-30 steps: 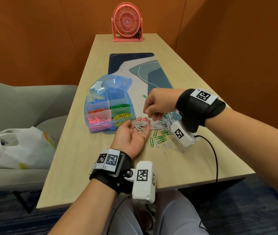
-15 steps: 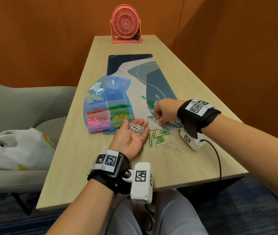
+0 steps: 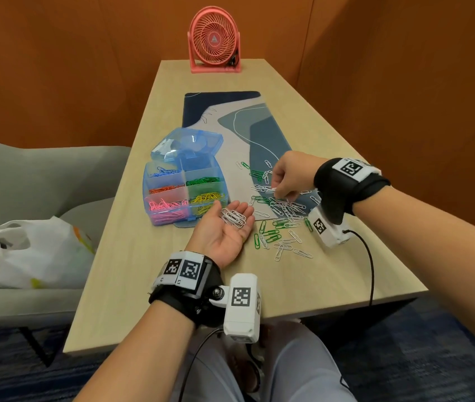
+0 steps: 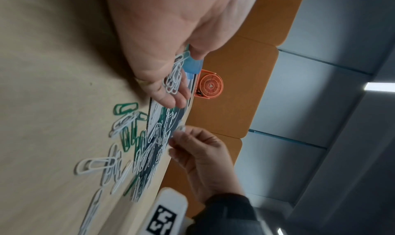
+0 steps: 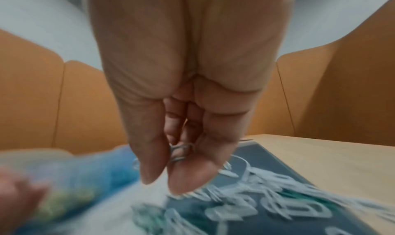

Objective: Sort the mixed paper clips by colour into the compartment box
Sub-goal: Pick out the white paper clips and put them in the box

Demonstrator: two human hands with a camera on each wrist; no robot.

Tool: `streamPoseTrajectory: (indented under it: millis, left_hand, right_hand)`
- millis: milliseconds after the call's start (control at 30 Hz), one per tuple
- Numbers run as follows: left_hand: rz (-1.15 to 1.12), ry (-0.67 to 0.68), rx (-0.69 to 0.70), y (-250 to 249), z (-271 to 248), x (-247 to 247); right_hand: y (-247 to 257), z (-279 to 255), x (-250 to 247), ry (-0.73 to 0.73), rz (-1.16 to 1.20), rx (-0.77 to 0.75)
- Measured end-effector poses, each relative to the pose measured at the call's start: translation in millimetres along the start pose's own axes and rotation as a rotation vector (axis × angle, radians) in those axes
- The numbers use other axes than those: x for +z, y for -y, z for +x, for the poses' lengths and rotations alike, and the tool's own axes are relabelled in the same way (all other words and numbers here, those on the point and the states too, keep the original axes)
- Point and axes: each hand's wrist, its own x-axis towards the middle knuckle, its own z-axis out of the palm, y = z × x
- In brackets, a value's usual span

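The right hand (image 3: 287,177) pinches one white clip (image 3: 271,190) between thumb and fingertip, just above the loose pile of clips (image 3: 282,211) that lies to the right of the compartment box (image 3: 185,192). The right wrist view shows the clip (image 5: 181,151) held between the fingertips, though that view is blurry.

The left hand (image 3: 224,230) lies palm up on the surface (image 3: 143,256), just in front of the box and beside the pile. Its fingers are loose and flat, not gripping. A small bunch of white clips (image 3: 233,217) rests on them like on a little plate. The left wrist view shows the same bunch (image 4: 174,74) on the fingers.

The box stands with its lid tipped back. It has blue, orange and pink clips down its left side and green and yellow ones down its right. The top right part looks empty, but I cannot be sure. The pile beside the box has only white and green clips left in it.

The step now looks like gathering white clips into the palm. To do it well, the pinch should stay tight until the clip is right over the palm, then let go low so it does not bounce off. The palm should stay level and a bit cupped, or the bunch could slide off. It helps to pick clips from the edge of the pile, since clips hook together and a green one could come along by mistake. When the palm gets full, it is best to tip the bunch into one part of the box in one go.
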Motion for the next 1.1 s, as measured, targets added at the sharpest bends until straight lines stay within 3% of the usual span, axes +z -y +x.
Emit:
streamPoseTrajectory:
  millis: [233,367,500,733,1100]
  left_hand:
    - [-0.078,0.043,-0.035,5,2,12]
    - [-0.088,0.025,-0.029,8,5,13]
    - [-0.087,0.020,-0.025,9,5,13]
    - [-0.110,0.043,-0.012,10,6,12]
    - [-0.087,0.049,-0.051,8,8,8]
  right_hand:
    - [32,-21,-8,0.048,0.170,-0.145]
    - [20,-16,-5,-0.010,-0.074,-0.030]
    - [7,-17,2,0.063,-0.246,0.141]
    - [3,-13,11,0.082,-0.232,0.234]
    - [0,-8,15,0.073,-0.139,0.203]
